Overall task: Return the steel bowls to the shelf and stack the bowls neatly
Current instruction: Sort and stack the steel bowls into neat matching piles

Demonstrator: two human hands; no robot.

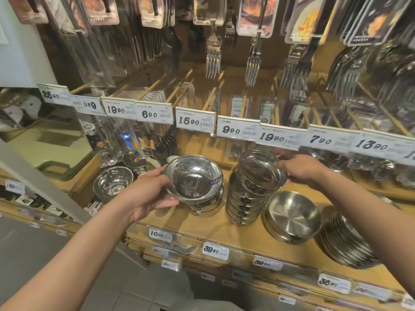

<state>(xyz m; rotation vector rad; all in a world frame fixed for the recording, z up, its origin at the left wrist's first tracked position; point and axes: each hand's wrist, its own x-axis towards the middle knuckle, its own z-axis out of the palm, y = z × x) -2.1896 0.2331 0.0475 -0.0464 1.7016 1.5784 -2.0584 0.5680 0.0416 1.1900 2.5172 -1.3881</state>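
Wooden shelf (224, 230) boards run across in front of me, with white price tags (194, 121) along the rail above and hanging forks (213, 57) higher up. My left hand (148, 190) grips a wide steel bowl (193, 177) by its near-left rim, thumb curled under the lip; it sits tilted just over a short bowl stack (206, 206), and I cannot tell whether the two touch. My right hand (302, 170) pinches the far-right rim of a smaller top bowl (260, 170), tipped toward me on the tall stack (243, 204). The two stacks stand just beside each other with a narrow gap of bare wood between. Right of the tall stack, a shallow pan (292, 217) nearly touches it, and a leaning pile of plates (345, 243) crowds the shelf's front edge. To the left, a shiny bowl (112, 181) stands apart. Bare board shows along the front lip below the stacks.
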